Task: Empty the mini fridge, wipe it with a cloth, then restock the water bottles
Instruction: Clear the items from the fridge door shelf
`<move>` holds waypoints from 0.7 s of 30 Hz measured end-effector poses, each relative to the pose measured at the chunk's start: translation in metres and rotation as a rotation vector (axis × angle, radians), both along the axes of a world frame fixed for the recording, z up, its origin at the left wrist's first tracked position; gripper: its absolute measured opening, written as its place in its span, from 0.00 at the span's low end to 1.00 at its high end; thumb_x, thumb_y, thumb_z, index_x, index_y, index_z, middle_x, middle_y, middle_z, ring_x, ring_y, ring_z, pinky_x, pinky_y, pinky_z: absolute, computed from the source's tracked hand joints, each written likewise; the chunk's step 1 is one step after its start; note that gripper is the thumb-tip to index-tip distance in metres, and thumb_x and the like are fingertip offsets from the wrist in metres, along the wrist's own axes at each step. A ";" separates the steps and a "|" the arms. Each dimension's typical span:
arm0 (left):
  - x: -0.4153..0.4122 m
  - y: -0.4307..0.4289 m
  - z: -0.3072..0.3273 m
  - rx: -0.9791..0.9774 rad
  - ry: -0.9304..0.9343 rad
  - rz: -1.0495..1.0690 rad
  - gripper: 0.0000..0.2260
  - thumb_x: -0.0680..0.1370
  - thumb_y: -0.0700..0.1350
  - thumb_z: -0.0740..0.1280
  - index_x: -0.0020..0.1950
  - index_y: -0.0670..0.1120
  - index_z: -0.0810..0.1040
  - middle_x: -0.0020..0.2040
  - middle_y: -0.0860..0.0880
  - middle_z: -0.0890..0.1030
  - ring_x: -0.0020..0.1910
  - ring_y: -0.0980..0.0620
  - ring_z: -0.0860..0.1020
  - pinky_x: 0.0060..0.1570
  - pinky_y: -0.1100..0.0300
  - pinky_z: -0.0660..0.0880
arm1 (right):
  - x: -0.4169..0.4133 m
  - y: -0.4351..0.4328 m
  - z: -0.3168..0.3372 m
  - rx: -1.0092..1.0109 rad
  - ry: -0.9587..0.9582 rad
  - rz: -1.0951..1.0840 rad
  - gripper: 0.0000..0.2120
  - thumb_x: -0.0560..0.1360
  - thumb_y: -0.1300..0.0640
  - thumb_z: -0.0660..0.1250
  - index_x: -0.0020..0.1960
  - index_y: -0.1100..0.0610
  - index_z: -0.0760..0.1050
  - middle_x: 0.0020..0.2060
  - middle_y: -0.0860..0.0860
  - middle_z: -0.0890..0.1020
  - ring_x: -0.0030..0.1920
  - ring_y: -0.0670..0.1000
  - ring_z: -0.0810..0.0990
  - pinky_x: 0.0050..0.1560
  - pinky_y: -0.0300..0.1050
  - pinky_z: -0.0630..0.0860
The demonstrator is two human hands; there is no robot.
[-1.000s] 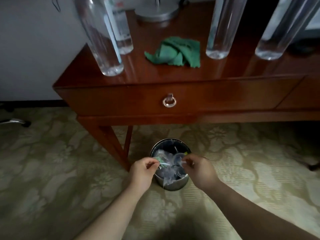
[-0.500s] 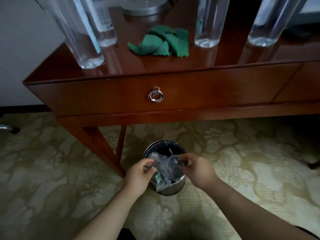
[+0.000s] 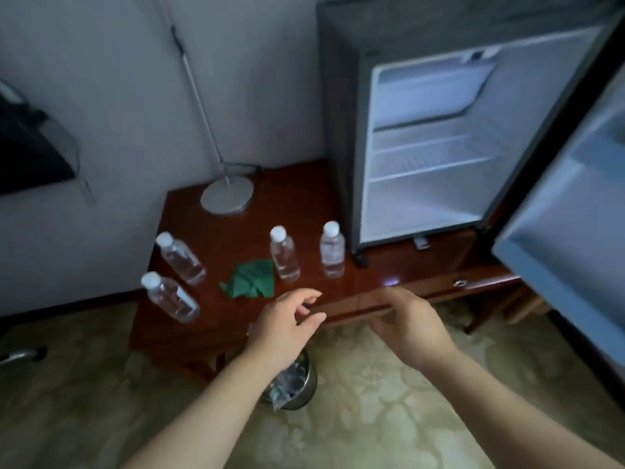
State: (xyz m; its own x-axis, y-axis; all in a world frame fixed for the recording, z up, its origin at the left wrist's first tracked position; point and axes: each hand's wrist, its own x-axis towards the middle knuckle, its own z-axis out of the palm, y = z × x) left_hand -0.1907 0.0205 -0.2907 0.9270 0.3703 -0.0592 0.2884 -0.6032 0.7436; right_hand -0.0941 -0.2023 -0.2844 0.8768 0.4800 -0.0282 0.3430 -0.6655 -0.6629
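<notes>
Fridge [image 3: 429, 184] sits at 1 o'clock on bench [image 3: 389, 265], door [image 3: 575, 231] swung open toward 3. Four bottles [image 3: 285, 253] stand on bench from 10 to 12, cloth [image 3: 252, 279] between them. Left grip [image 3: 284, 328] and right grip [image 3: 409, 323] hover near bench front edge, fingers loosely curled, apart, holding nothing. Bin [image 3: 297, 384] on floor at 6.

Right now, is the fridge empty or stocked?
Empty, as far as shows: the fridge has its door swung open, its shelves are bare white, and four bottles stand outside on the desk.
</notes>
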 end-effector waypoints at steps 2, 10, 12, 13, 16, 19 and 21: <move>0.028 -0.028 0.047 0.007 -0.068 -0.063 0.14 0.74 0.50 0.75 0.59 0.60 0.81 0.51 0.62 0.82 0.48 0.62 0.80 0.52 0.55 0.79 | 0.009 -0.034 0.047 -0.006 -0.040 -0.053 0.16 0.69 0.52 0.75 0.56 0.46 0.81 0.49 0.42 0.81 0.44 0.45 0.82 0.50 0.46 0.79; 0.117 -0.149 0.136 0.024 -0.245 -0.365 0.15 0.75 0.48 0.75 0.60 0.58 0.80 0.49 0.62 0.79 0.46 0.69 0.76 0.48 0.74 0.71 | 0.032 -0.166 0.140 -0.007 -0.189 -0.378 0.17 0.73 0.49 0.75 0.61 0.46 0.80 0.55 0.44 0.81 0.50 0.48 0.82 0.50 0.41 0.73; 0.137 -0.173 0.148 0.012 -0.256 -0.437 0.16 0.75 0.50 0.75 0.62 0.58 0.80 0.51 0.60 0.79 0.49 0.63 0.77 0.52 0.66 0.74 | 0.037 -0.195 0.153 -0.034 -0.221 -0.447 0.16 0.74 0.48 0.73 0.62 0.46 0.79 0.58 0.44 0.81 0.51 0.48 0.82 0.51 0.42 0.74; 0.148 -0.183 0.152 0.016 -0.253 -0.465 0.16 0.76 0.52 0.74 0.63 0.60 0.79 0.51 0.60 0.79 0.49 0.61 0.78 0.53 0.63 0.75 | 0.040 -0.207 0.159 -0.051 -0.223 -0.478 0.16 0.75 0.48 0.72 0.63 0.45 0.78 0.60 0.43 0.80 0.50 0.46 0.82 0.52 0.43 0.75; 0.183 -0.209 0.164 0.035 -0.273 -0.571 0.17 0.76 0.53 0.73 0.64 0.61 0.78 0.50 0.63 0.77 0.50 0.61 0.77 0.53 0.61 0.75 | 0.048 -0.233 0.176 -0.102 -0.211 -0.576 0.18 0.77 0.45 0.69 0.66 0.43 0.75 0.63 0.41 0.77 0.46 0.40 0.80 0.52 0.41 0.77; 0.220 -0.228 0.174 0.119 -0.319 -0.695 0.18 0.77 0.53 0.72 0.67 0.59 0.77 0.56 0.61 0.78 0.53 0.60 0.77 0.52 0.63 0.73 | 0.056 -0.245 0.187 -0.152 -0.241 -0.633 0.18 0.79 0.46 0.68 0.68 0.44 0.74 0.64 0.41 0.76 0.46 0.40 0.80 0.52 0.41 0.77; 0.246 -0.237 0.177 0.170 -0.344 -0.792 0.19 0.78 0.53 0.71 0.68 0.58 0.76 0.61 0.61 0.76 0.55 0.61 0.76 0.55 0.62 0.73 | 0.063 -0.251 0.190 -0.187 -0.274 -0.673 0.18 0.79 0.46 0.67 0.68 0.44 0.74 0.64 0.41 0.75 0.48 0.40 0.80 0.53 0.41 0.78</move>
